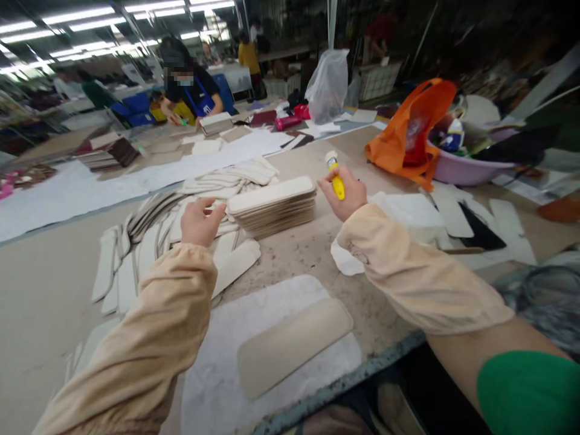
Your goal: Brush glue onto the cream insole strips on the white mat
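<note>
My right hand (348, 194) is closed around a yellow-handled paintbrush (338, 184), its pale bristles pointing up and away. To the left of it stands a neat stack of cream rounded panels (276, 208). At the stack's left end is my left hand (202, 222), fingers bent and apart, near or touching the stack's edge; contact is unclear. Many loose cream pieces (145, 251) lie fanned and heaped around and behind that hand. Close to me, a single rounded panel (294, 344) lies flat on a white sheet (203, 368).
An orange bag (408, 133) and a lilac basin (466, 169) full of items stand at the far right. Cut pieces (510, 226) lie at the right. A co-worker (193, 90) works across the table. The table's front edge (326, 393) runs below my right arm.
</note>
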`<state>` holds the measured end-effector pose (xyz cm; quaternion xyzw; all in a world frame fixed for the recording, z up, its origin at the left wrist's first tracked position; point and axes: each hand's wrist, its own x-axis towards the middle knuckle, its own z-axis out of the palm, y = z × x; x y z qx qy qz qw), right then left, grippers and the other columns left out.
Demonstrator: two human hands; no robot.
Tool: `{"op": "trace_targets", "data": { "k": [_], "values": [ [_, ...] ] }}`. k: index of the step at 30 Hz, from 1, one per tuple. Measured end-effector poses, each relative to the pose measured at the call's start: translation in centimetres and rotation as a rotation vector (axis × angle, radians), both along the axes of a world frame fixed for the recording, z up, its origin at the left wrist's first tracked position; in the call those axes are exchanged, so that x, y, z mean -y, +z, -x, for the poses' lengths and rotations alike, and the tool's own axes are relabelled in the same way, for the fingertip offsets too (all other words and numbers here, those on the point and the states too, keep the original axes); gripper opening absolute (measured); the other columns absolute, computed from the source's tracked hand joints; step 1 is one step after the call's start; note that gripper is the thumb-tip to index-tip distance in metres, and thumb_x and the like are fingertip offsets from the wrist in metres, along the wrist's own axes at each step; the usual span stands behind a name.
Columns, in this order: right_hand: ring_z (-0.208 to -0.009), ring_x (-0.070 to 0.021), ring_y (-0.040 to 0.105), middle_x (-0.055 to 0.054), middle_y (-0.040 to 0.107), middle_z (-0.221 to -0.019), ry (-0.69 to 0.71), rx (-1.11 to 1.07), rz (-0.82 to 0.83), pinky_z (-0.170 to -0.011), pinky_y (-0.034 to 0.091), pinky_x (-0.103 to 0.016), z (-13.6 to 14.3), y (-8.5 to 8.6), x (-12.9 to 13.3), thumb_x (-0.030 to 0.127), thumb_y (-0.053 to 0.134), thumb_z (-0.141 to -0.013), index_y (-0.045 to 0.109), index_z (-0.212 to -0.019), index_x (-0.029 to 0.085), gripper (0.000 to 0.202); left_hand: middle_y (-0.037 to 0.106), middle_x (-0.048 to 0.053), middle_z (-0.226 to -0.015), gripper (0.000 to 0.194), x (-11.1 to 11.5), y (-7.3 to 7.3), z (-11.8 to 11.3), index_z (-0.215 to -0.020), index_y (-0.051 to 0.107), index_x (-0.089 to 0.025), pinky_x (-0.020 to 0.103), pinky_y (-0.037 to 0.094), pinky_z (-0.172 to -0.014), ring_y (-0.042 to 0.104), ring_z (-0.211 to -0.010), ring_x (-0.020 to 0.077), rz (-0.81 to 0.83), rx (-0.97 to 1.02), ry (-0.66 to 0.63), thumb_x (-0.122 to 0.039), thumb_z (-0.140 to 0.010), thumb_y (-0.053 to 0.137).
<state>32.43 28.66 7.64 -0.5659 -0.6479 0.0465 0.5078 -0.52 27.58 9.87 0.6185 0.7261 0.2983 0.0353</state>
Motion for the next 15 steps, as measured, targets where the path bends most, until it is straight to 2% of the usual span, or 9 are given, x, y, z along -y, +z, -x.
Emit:
{"op": "trace_targets", "data": {
  "k": [2, 4, 6, 9, 12, 15],
  "values": [
    [-0.063, -0.0145, 0.054, 0.000, 0.058, -0.073, 0.078, -0.108, -0.022, -0.062, 0.042, -0.027, -1.2, 0.0, 4.3, 0.046, 0.057, -0.082, 0.055, -0.090, 0.019, 0.028, 0.064, 0.007, -0.108, 0.044, 5.0, -1.2, -0.1, -0.110, 0.061, -0.018, 0.032, 0.047, -0.085, 0.061, -0.093, 0.0194, -0.109, -0.021, -0.146, -0.049, -0.080, 0.052],
    [-0.058, -0.0125, 0.051, 0.001, 0.055, -0.069, 0.135, -0.268, 0.009, -0.056, 0.041, -0.025, -2.6, -0.4, 9.1, 0.045, 0.058, -0.082, 0.057, -0.088, 0.019, 0.026, 0.063, 0.009, -0.113, 0.042, 11.1, -2.9, 0.0, -0.112, 0.060, -0.018, 0.037, 0.045, -0.093, 0.058, -0.103, 0.0221, -0.138, -0.030, -0.318, -0.045, -0.080, 0.056],
    [-0.050, -0.0107, 0.047, 0.003, 0.051, -0.060, 0.185, -0.445, 0.074, -0.050, 0.038, -0.024, -4.1, -1.6, 13.7, 0.041, 0.059, -0.082, 0.058, -0.088, 0.019, 0.023, 0.059, 0.010, -0.120, 0.045, 17.3, -5.3, 0.1, -0.120, 0.054, -0.020, 0.041, 0.042, -0.099, 0.053, -0.113, 0.0247, -0.067, -0.033, -0.474, -0.040, -0.079, 0.060],
    [-0.045, -0.0096, 0.042, 0.005, 0.046, -0.052, 0.267, -0.738, 0.260, -0.044, 0.034, -0.022, -5.4, -3.6, 19.2, 0.035, 0.057, -0.085, 0.058, -0.088, 0.019, 0.017, 0.049, 0.012, -0.133, 0.062, 24.9, -9.1, 0.4, -0.133, 0.041, -0.024, 0.046, 0.041, -0.101, 0.046, -0.122, 0.0284, 0.043, -0.026, -0.558, -0.039, -0.077, 0.064],
    [-0.041, -0.0082, 0.037, 0.005, 0.042, -0.048, 0.310, -0.995, 0.428, -0.040, 0.031, -0.019, -4.5, -5.0, 22.7, 0.034, 0.055, -0.085, 0.058, -0.085, 0.019, 0.015, 0.042, 0.014, -0.139, 0.077, 29.1, -11.8, 0.6, -0.141, 0.029, -0.024, 0.050, 0.039, -0.103, 0.041, -0.127, 0.0312, 0.103, -0.017, -0.558, -0.042, -0.075, 0.065],
    [-0.038, -0.0061, 0.026, 0.008, 0.034, -0.046, 0.360, -1.209, 0.625, -0.036, 0.024, -0.017, -1.7, -5.9, 24.6, 0.038, 0.054, -0.084, 0.054, -0.082, 0.020, 0.018, 0.041, 0.015, -0.140, 0.084, 30.5, -13.2, 0.6, -0.143, 0.023, -0.023, 0.051, 0.037, -0.104, 0.037, -0.130, 0.0318, 0.112, -0.030, -0.562, -0.044, -0.074, 0.066]
  ]
}}
